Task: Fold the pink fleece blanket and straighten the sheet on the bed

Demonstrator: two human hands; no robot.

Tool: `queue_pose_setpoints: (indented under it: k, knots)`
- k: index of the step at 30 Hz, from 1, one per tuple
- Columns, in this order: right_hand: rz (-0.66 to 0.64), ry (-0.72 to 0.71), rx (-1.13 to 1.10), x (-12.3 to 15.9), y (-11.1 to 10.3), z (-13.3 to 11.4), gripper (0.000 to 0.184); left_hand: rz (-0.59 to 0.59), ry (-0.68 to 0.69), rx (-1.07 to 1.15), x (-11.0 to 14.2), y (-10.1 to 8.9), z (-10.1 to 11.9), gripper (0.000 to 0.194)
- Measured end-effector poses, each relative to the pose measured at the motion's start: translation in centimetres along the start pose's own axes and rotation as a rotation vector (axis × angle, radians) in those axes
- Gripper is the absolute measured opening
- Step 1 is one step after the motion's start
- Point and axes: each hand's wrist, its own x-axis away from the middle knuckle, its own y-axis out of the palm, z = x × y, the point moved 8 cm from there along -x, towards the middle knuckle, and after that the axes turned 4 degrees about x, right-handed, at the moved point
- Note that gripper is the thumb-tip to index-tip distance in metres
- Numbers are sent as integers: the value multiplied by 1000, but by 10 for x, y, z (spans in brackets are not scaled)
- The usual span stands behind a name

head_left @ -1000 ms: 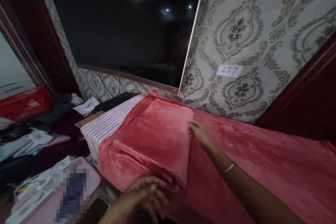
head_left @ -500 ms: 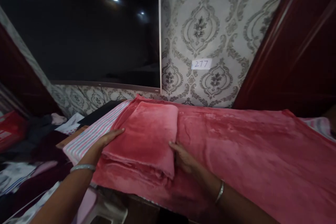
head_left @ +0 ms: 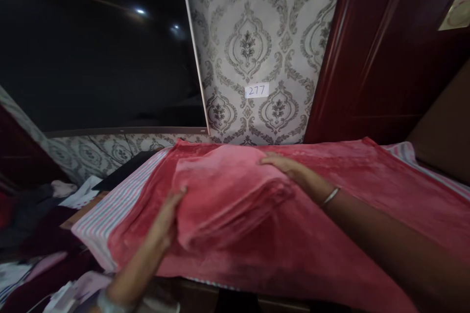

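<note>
A thick, plush pink-red folded blanket [head_left: 223,186] sits between my two hands, its stacked layers showing along the near right edge. My left hand [head_left: 167,220], a little blurred, grips its left side with the thumb on top. At the far right corner my right hand [head_left: 288,166] holds it, thumb over the upper face and the other fingers mostly hidden. Under it, a larger pink-red blanket [head_left: 352,215] is spread over the table. Whether the folded one is fully off that surface, I cannot tell.
A striped cloth [head_left: 121,195] shows beneath the spread blanket at the left. Clothes [head_left: 47,259] lie heaped at lower left. Behind are a large dark television [head_left: 103,58], patterned wallpaper, a paper label [head_left: 257,90] reading 277, and a dark red door [head_left: 374,58].
The folded blanket has turned and shifted right, its layered edge now facing near right. My right hand has moved up to its far corner. The view has swung to the right.
</note>
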Motion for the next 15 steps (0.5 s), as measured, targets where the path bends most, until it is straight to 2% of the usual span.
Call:
queue_pose_setpoints:
  k: [2,4,6,8,9,11,13,15]
  knots:
    - [-53,74,95,9,-48,-4,29,-156,-8,93,30,29,-51,73]
    - [-24,142,182,22,-89,8,37,-315,-112,133,55,48,-109,78]
    - [42,223,261,40,-120,33,38,-423,-266,146,71,54,-157,77]
    - [122,262,315,57,-139,59,31,-460,-364,135,74,49,-180,73]
    - [175,255,322,65,-147,70,27,-447,-381,126,70,45,-181,72]
    - [309,202,305,81,-161,85,24,-356,-351,113,53,31,-166,71]
    - [438,136,267,97,-174,95,25,-212,-249,109,30,16,-135,67]
    - [543,72,219,115,-184,103,26,-90,-82,98,5,6,-96,60]
